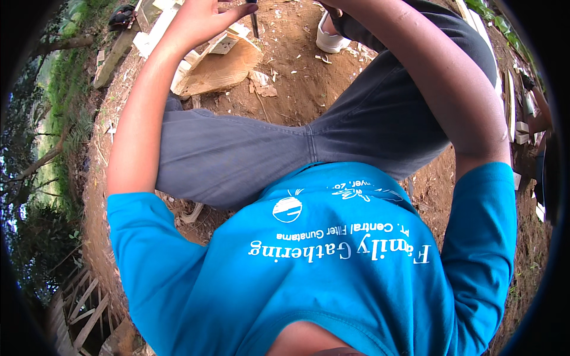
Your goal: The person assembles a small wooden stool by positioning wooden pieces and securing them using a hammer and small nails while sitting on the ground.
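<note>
My left hand [202, 18] is raised at the top of the view, above pale wooden pieces [217, 68] lying on the bare earth. Its thumb presses against a thin dark tool [255, 24] that stands nearly upright; the fingers run past the top edge. My right forearm [451, 89] reaches up over my grey trousers [249, 154], and the right hand is cut off by the top edge. My blue printed shirt [320, 267] fills the lower half of the view.
A white shoe [329, 38] rests on the brown soil [297, 71], strewn with wood chips. Pale planks [510, 101] lie at the right, a wooden lattice frame [83, 308] at lower left, grass and branches [53, 118] along the left.
</note>
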Available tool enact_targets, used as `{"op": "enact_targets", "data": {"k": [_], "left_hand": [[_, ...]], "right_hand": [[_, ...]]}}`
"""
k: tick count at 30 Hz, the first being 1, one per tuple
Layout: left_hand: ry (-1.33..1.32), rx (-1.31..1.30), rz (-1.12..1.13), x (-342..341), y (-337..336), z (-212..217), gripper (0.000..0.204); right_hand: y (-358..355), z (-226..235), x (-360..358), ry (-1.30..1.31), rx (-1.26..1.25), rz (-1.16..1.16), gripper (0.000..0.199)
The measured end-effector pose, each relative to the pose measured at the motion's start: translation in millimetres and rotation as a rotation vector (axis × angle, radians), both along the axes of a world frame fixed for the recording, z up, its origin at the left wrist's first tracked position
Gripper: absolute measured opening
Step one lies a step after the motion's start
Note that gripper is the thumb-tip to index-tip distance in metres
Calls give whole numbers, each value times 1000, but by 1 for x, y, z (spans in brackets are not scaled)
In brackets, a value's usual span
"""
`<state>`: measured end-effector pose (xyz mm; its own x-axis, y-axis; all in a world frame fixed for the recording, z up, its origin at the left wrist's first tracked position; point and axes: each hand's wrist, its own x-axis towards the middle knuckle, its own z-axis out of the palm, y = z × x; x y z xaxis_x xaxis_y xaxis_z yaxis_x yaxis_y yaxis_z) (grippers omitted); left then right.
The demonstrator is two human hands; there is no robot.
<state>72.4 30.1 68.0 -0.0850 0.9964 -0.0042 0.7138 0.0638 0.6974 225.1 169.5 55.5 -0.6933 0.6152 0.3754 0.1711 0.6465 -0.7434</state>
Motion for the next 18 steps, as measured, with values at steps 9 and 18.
{"op": "enact_targets", "data": {"k": [9,18], "left_hand": [[75,54,99,-19,6,-42,33],[172,65,67,-16,14,-42,34]], "right_hand": [[-11,-3,-15,29,-57,-44,32],[-3,44,43,-91,-214,57,18]]}}
